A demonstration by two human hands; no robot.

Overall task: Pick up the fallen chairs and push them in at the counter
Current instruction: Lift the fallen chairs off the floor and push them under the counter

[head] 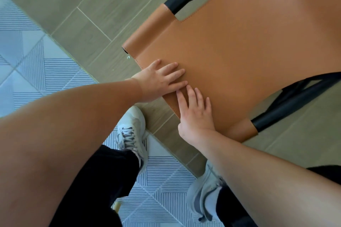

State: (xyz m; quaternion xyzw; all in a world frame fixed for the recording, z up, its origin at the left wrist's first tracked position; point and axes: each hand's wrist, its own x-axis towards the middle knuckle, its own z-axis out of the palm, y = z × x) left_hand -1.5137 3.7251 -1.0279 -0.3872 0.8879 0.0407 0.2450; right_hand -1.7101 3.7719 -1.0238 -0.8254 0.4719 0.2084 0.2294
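A chair with a tan leather backrest on a black metal frame lies on the floor in front of me, filling the upper right of the view. My left hand lies flat on the near edge of the leather, fingers straight and spread. My right hand rests flat beside it, fingers straight and pointing away from me, its thumb at the edge of the leather. Neither hand curls around anything. The chair's seat and legs run out of view at the top right.
The floor under the chair is grey-green wood-look tile. A pale rug with striped triangles covers the floor at the left and beneath my feet. My two white sneakers stand right by the chair's edge.
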